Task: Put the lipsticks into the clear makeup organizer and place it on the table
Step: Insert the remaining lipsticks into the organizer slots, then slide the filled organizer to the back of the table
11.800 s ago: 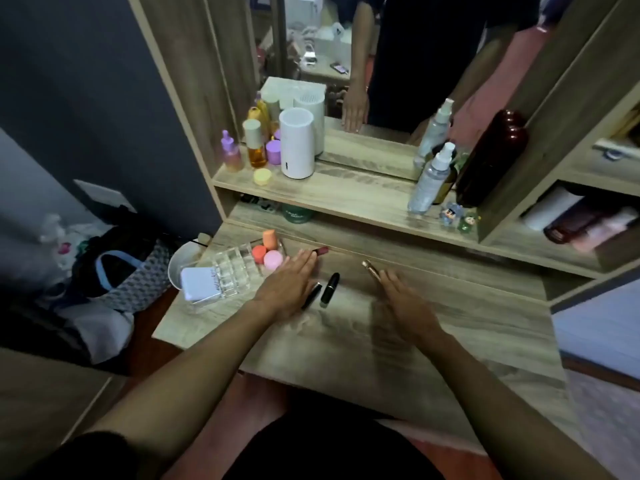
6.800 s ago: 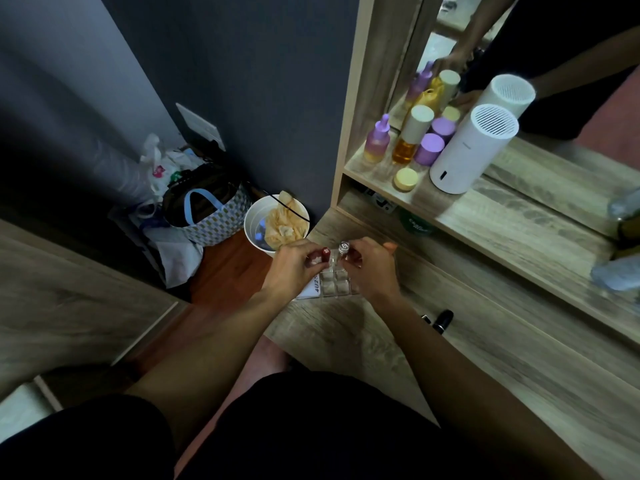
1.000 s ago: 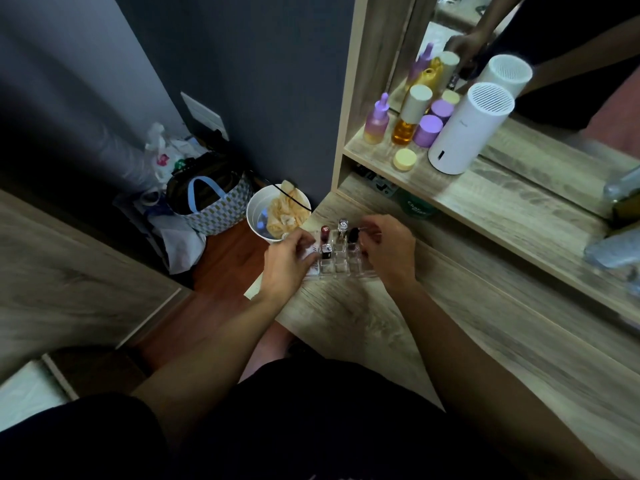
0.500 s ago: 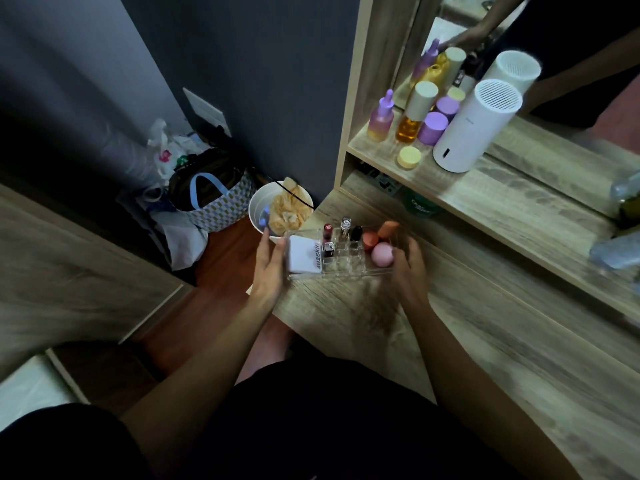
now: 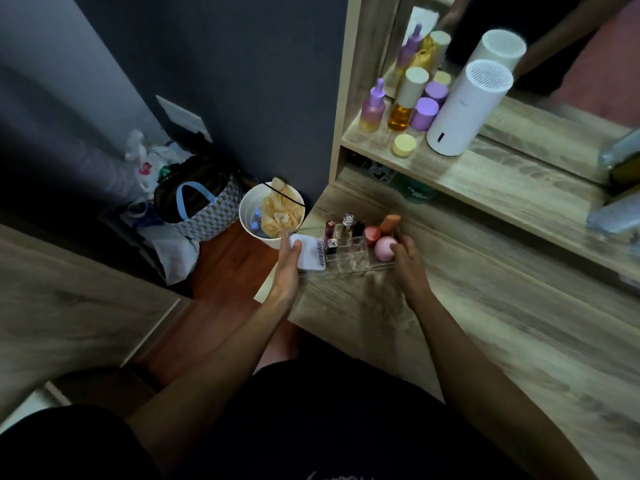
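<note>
The clear makeup organizer (image 5: 349,263) sits at the left end of the wooden table (image 5: 485,327). Several lipsticks (image 5: 347,227) stand upright in its back slots, dark red, silver-topped and black. Pink and orange sponges (image 5: 383,248) fill its right part, and a white compact (image 5: 311,252) lies in its left part. My left hand (image 5: 289,263) presses against the organizer's left end, touching the compact. My right hand (image 5: 407,261) holds the organizer's right end, beside the pink sponge.
The shelf (image 5: 450,161) above holds purple and amber bottles (image 5: 401,105) and a white cylinder (image 5: 467,105) before a mirror. On the floor to the left are a white bucket (image 5: 270,216) with cloth and a patterned bag (image 5: 204,209). The table's left edge is right beside the organizer.
A second ago my fingers were at the lipstick slots. Both hands have since moved out to the organizer's two ends and grip it there; the organizer stays near the table's left end.
</note>
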